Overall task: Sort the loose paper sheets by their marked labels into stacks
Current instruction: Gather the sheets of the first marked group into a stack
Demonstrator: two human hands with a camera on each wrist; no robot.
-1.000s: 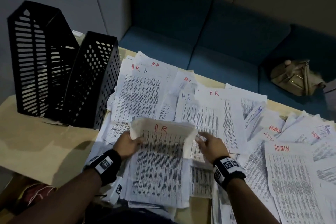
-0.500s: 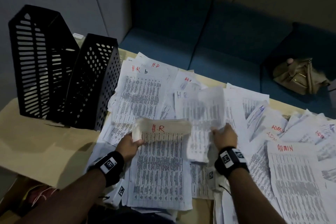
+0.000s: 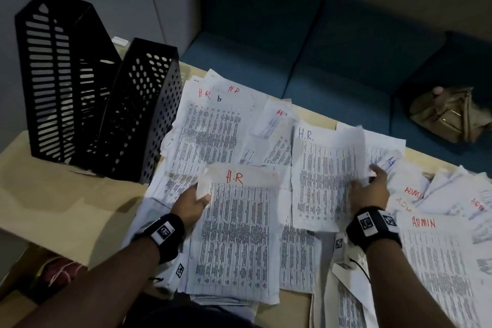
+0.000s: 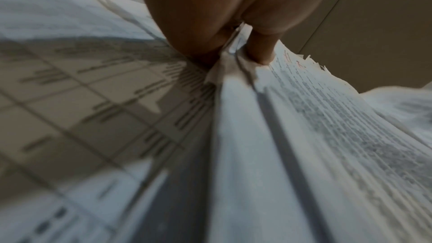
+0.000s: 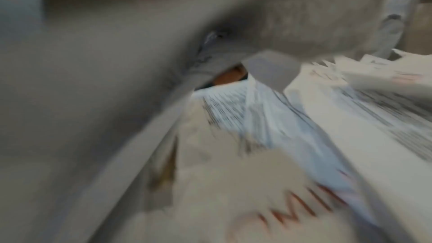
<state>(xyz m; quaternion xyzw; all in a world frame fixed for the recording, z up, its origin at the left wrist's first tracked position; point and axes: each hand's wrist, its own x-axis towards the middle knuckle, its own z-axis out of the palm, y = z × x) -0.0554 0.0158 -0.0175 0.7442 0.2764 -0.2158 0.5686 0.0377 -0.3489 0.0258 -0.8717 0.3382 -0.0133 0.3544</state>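
Paper, printed: H.R stack (image 3: 234, 224) pinched at upper left edge by left hand (image 3: 190, 204); loose H.R. sheet (image 3: 323, 178) gripped at right edge by right hand (image 3: 368, 189), lifted, long axis toward sofa; lies just right of stack, right hand nearer

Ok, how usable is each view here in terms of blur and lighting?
Head view: dim but sharp, labels on the held stack readable, only the lifted sheet in the right hand slightly smeared. Left wrist view: the fingers pinching the paper are fairly clear, the near print soft. Right wrist view: heavy motion blur, hardly anything readable.
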